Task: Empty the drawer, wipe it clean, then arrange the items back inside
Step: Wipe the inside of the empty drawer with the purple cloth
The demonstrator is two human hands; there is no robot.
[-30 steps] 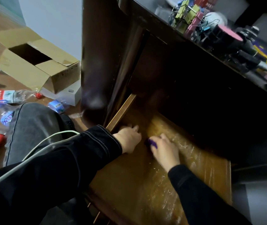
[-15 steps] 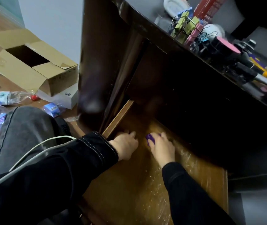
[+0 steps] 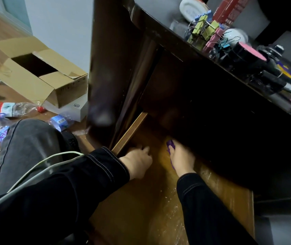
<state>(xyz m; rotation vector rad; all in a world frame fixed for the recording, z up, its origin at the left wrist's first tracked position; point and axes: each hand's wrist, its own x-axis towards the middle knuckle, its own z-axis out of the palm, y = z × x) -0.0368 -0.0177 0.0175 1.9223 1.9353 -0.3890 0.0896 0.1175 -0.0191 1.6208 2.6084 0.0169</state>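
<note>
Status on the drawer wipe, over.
Left hand resting on drawer floor. Right hand pressing purple cloth near the back. Nothing visible inside; desk overhang shades the back.

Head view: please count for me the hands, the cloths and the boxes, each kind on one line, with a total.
Hands: 2 (left hand, right hand)
Cloths: 1 (purple cloth)
Boxes: 2 (cardboard box, white box)
Total: 5

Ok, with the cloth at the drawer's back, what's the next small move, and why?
Probably sweep the right hand and purple cloth toward the drawer front: they sit at its far end, with most of the floor nearer.
</note>
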